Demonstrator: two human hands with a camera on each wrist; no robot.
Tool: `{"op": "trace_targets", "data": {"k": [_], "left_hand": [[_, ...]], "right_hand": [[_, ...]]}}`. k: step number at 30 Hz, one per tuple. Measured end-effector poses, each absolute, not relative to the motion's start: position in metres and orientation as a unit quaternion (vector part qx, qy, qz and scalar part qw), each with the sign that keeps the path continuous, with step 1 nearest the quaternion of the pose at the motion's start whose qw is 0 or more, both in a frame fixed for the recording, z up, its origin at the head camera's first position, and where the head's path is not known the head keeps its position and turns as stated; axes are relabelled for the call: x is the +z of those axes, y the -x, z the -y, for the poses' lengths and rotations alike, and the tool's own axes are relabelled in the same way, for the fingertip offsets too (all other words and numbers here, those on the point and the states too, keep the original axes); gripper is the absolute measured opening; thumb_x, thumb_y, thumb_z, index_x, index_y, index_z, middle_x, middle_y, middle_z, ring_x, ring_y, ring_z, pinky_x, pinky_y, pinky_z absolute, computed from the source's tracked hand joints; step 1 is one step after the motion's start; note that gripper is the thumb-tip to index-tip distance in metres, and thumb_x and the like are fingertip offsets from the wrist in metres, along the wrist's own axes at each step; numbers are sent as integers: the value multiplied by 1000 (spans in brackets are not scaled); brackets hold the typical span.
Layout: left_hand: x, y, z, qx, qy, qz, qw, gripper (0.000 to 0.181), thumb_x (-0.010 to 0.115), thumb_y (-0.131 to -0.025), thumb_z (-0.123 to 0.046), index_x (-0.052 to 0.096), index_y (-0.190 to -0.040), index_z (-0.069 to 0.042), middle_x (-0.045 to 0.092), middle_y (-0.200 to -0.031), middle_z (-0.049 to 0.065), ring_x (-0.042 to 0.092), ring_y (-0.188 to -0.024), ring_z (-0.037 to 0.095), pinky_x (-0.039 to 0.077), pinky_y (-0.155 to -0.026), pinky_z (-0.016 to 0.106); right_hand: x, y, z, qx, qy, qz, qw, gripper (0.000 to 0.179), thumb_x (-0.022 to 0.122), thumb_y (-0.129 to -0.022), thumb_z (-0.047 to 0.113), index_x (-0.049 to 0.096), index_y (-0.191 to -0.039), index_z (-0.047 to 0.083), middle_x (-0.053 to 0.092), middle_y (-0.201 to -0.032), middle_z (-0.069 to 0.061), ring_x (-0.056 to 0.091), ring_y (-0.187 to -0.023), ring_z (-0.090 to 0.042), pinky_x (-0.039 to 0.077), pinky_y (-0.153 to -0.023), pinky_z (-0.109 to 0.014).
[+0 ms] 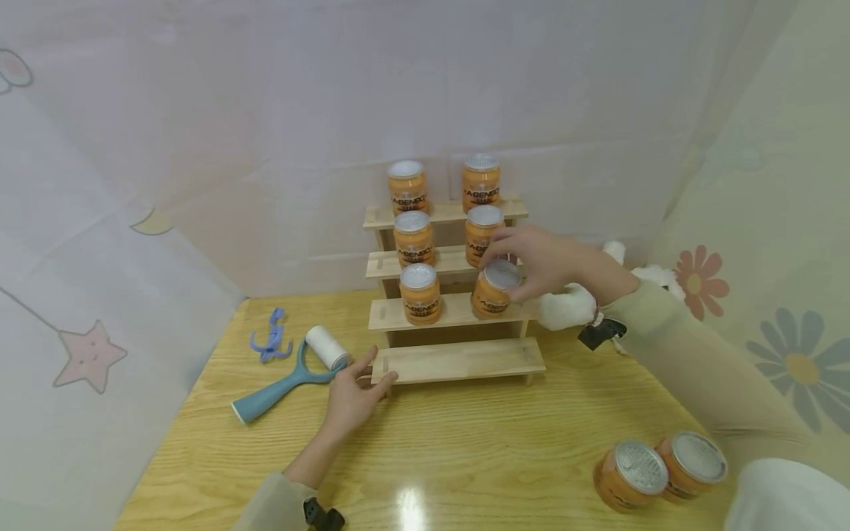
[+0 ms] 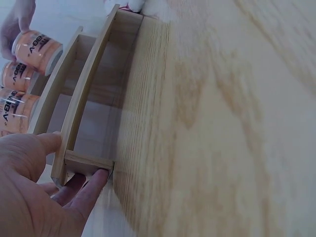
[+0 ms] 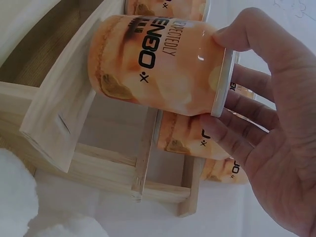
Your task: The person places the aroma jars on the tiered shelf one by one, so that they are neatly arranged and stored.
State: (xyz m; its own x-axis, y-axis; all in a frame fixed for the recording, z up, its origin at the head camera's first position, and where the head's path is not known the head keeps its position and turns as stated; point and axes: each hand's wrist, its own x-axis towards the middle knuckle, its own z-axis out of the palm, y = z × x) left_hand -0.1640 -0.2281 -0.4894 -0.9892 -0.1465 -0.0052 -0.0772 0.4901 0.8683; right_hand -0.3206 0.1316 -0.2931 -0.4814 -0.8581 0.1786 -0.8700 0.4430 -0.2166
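Observation:
My right hand [image 1: 541, 262] grips an orange can [image 3: 153, 64] around its silver lid, thumb on one side and fingers on the other. In the head view this can is slightly tilted at the right of the second-lowest step of a wooden tiered rack [image 1: 458, 360]. My left hand [image 1: 355, 398] holds the left end of the lowest step; in the left wrist view the thumb lies on the board and fingers reach around its leg. Another orange can [image 1: 421, 295] stands at the left of that second-lowest step. Pairs of similar cans stand on the two upper steps, including one can [image 1: 481, 181] at top right.
Two more orange cans [image 1: 631, 476] stand at the table's front right, beside a white rounded object [image 1: 777, 498]. Left of the rack lie a blue-handled lint roller [image 1: 272, 394] and a purple hooked piece [image 1: 271, 338]. White fluffy material [image 1: 567, 306] sits right of the rack.

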Motion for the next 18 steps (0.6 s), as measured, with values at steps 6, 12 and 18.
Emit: {"op": "trace_targets", "data": {"k": [6, 12, 18], "left_hand": [[-490, 165, 228, -505, -64, 860, 35, 73, 83, -96, -32, 52, -159, -13, 63, -141, 24, 73, -117, 36, 64, -95, 43], [-489, 165, 228, -507, -66, 859, 34, 72, 83, -96, -31, 52, -159, -13, 63, -139, 24, 74, -115, 36, 66, -89, 38], [-490, 164, 228, -508, -63, 859, 35, 73, 83, -96, -30, 51, -159, -12, 64, -136, 24, 75, -113, 35, 66, -84, 32]], "right_hand": [[-296, 321, -128, 143, -500, 854, 10, 48, 87, -81, 23, 74, -126, 18, 66, -121, -3, 61, -100, -21, 54, -85, -41], [-297, 320, -125, 151, -487, 860, 6, 50, 88, -82, 22, 74, -129, 13, 68, -123, -5, 64, -104, -22, 60, -87, -44], [-302, 319, -127, 162, -489, 857, 19, 43, 86, -87, 21, 76, -128, 15, 70, -125, -7, 67, -106, -24, 62, -84, -44]]}}
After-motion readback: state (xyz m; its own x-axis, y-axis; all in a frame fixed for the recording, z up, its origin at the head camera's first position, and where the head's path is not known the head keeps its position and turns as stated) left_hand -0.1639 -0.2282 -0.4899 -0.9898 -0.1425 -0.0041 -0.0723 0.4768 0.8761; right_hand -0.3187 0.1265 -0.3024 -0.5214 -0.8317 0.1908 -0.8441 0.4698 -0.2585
